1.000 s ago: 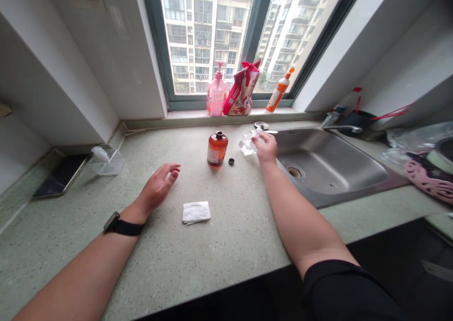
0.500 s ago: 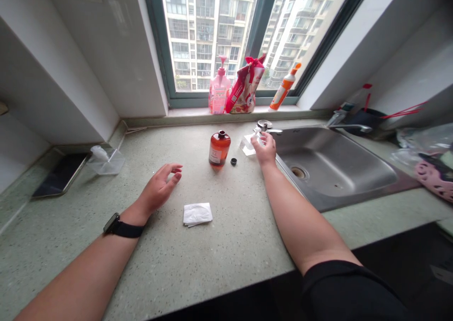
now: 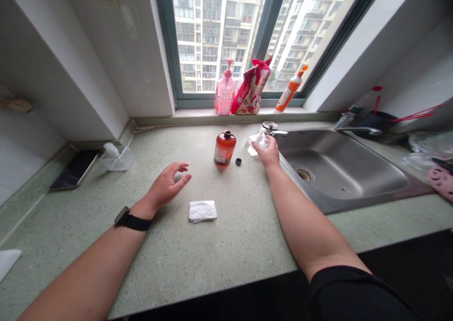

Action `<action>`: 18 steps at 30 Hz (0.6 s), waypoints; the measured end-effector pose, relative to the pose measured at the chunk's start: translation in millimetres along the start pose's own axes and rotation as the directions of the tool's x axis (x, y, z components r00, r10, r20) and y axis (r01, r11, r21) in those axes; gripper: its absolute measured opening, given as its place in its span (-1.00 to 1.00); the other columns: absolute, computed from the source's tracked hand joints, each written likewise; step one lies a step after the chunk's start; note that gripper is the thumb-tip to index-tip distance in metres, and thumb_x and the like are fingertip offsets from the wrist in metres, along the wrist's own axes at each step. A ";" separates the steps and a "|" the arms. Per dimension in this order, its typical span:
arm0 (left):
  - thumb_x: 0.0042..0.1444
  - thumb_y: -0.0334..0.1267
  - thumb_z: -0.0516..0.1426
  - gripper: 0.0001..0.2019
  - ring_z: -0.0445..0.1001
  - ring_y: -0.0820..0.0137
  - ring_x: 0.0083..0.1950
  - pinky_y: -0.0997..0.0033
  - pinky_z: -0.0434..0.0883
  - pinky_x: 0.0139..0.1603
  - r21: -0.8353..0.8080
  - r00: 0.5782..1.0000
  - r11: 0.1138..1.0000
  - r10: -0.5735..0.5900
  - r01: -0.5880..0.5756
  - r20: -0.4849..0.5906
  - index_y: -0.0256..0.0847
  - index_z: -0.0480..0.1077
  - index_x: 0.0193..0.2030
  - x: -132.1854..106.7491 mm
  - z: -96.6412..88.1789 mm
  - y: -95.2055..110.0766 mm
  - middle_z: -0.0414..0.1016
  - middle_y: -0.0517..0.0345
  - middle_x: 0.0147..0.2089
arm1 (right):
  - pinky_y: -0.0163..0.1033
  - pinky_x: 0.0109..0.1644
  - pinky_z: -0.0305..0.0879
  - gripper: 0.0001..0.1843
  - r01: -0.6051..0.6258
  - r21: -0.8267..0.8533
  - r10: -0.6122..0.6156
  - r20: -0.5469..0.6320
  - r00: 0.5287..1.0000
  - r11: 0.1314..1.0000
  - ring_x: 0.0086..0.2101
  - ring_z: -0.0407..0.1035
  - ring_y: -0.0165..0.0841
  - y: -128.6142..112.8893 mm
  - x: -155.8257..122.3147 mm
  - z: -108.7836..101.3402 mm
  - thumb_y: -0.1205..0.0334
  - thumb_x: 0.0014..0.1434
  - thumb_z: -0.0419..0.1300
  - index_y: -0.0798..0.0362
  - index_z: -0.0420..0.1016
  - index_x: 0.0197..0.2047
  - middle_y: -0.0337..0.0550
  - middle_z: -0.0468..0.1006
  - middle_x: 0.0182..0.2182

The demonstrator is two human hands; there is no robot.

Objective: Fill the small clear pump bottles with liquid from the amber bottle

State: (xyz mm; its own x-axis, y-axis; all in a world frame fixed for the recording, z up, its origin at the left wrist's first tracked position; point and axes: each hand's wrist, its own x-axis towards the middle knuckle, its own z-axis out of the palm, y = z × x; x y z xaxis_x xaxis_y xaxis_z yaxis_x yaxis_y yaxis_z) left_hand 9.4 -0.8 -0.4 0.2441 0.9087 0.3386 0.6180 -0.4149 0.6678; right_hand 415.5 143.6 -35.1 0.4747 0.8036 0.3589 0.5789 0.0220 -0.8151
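My right hand (image 3: pixel 268 152) reaches to the left edge of the sink, its fingers curled round a crumpled white piece (image 3: pixel 262 138) that looks like tissue. That piece is at a small clear plastic box (image 3: pixel 250 146), partly covered by the hand. My left hand (image 3: pixel 170 182), holding nothing, rests over the counter with thumb and fingers apart. Between the hands stands an amber bottle (image 3: pixel 225 148) with a pale label and an uncapped neck. Its small black cap (image 3: pixel 238 161) lies to the right of it. A folded white tissue (image 3: pixel 203 211) lies flat nearer to me.
At the left are a dark phone (image 3: pixel 75 170) and another clear box (image 3: pixel 118 162) with something white in it. The steel sink (image 3: pixel 348 163) has a faucet (image 3: pixel 364 130). A pink pump bottle (image 3: pixel 224 94), red bag (image 3: pixel 252 89) and orange-white bottle (image 3: pixel 290 92) line the windowsill.
The view has turned slightly left, so things appear further right. My right hand stays at the clear box, and my left hand remains open over the counter.
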 end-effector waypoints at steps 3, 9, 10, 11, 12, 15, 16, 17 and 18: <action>0.37 0.09 0.14 -0.60 0.64 0.13 0.11 -0.01 0.54 0.26 0.004 1.000 1.000 0.007 -0.007 -0.001 -0.13 0.46 0.15 -0.2 1.3 -1.4 0.63 -0.03 0.08 | 0.22 0.37 0.31 -0.15 -0.017 0.007 0.018 -0.027 0.999 1.000 0.19 0.46 0.06 -5.1 1.4 -4.2 -0.27 0.07 0.35 0.07 0.41 0.28 0.21 0.54 0.17; 0.37 0.03 0.16 -0.63 0.63 0.12 0.12 0.01 0.53 0.26 0.001 1.000 1.000 0.025 -0.025 -0.011 -0.12 0.46 0.16 -0.8 4.0 -2.0 0.63 -0.02 0.05 | 0.15 0.20 0.50 -0.48 0.351 0.100 -0.296 -0.357 0.886 0.931 0.05 0.56 -0.10 -39.7 -14.7 -16.4 -0.04 0.29 0.17 0.01 0.44 0.24 0.06 0.61 0.05; 0.37 0.02 0.17 -0.64 0.63 0.13 0.12 0.00 0.53 0.26 -0.001 1.000 1.000 0.025 -0.025 -0.012 -0.12 0.46 0.16 -1.1 4.2 -1.6 0.63 -0.02 0.05 | 0.08 0.08 0.56 -0.52 0.419 0.106 -0.359 -0.356 0.863 0.902 -0.01 0.59 -0.13 -49.7 -22.0 -19.5 -0.01 0.32 0.16 -0.01 0.46 0.23 0.02 0.63 0.01; 0.37 0.00 0.17 -0.65 0.63 0.13 0.12 0.00 0.53 0.27 -0.002 1.000 1.000 0.025 -0.025 -0.013 -0.12 0.46 0.17 -1.4 4.2 -1.3 0.63 -0.02 0.06 | 0.02 0.00 0.58 -0.58 0.484 0.102 -0.432 -0.323 0.842 0.869 -0.08 0.61 -0.16 -60.6 -30.8 -22.6 0.02 0.35 0.16 -0.01 0.49 0.20 -0.03 0.66 -0.05; 0.37 -0.01 0.18 -0.65 0.63 0.13 0.13 0.00 0.53 0.28 -0.003 1.000 1.000 0.027 -0.027 -0.012 -0.12 0.46 0.17 -1.7 4.2 -1.0 0.63 -0.02 0.06 | -0.01 -0.03 0.58 -0.66 0.544 0.097 -0.500 -0.286 0.818 0.834 -0.15 0.62 -0.19 -72.0 -40.8 -25.3 0.06 0.37 0.15 -0.03 0.54 0.12 -0.09 0.68 -0.15; 0.38 -0.05 0.19 -0.65 0.62 0.14 0.15 0.01 0.52 0.30 0.002 0.999 0.999 0.032 -0.032 -0.007 -0.13 0.46 0.20 -2.5 4.1 -1.1 0.62 -0.03 0.09 | -0.04 -0.03 0.56 -0.80 0.706 0.117 -0.693 -0.134 0.708 0.699 -0.26 0.61 -0.23 -103.7 -75.5 -28.4 0.15 0.41 0.15 -0.06 0.63 -0.11 -0.18 0.69 -0.32; 0.38 -0.07 0.20 -0.65 0.62 0.14 0.15 0.01 0.51 0.31 0.005 0.999 0.999 0.033 -0.033 -0.008 -0.14 0.45 0.21 -2.7 4.2 -1.4 0.62 -0.04 0.10 | -0.05 -0.04 0.55 -0.81 0.753 0.144 -0.753 -0.068 0.655 0.642 -0.25 0.61 -0.23 -111.6 -87.4 -26.7 0.18 0.42 0.16 -0.06 0.64 -0.13 -0.17 0.70 -0.32; 0.37 -0.08 0.20 -0.65 0.62 0.14 0.15 0.01 0.51 0.31 0.008 0.999 0.999 0.033 -0.033 -0.013 -0.14 0.45 0.21 -2.9 4.3 -1.7 0.62 -0.04 0.09 | -0.07 -0.05 0.54 -0.81 0.792 0.182 -0.806 0.002 0.592 0.583 -0.24 0.61 -0.23 -117.6 -98.8 -23.6 0.21 0.43 0.17 -0.06 0.64 -0.13 -0.15 0.72 -0.30; 0.37 -0.09 0.21 -0.65 0.62 0.14 0.15 0.02 0.51 0.31 0.011 0.999 0.999 0.034 -0.034 -0.014 -0.15 0.45 0.22 -3.1 4.7 -2.0 0.62 -0.05 0.10 | -0.08 -0.06 0.53 -0.81 0.818 0.228 -0.848 0.088 0.522 0.528 -0.24 0.60 -0.24 -121.3 -109.3 -19.3 0.22 0.44 0.18 -0.06 0.65 -0.14 -0.13 0.72 -0.28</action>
State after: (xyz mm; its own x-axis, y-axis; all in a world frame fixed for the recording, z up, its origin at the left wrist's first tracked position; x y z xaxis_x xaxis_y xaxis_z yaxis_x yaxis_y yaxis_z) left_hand 10.9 -2.6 -5.8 0.2541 0.8934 0.3704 0.6180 -0.4446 0.6484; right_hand 306.1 41.6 33.3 -0.3012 0.4534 0.8389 0.5429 0.8047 -0.2401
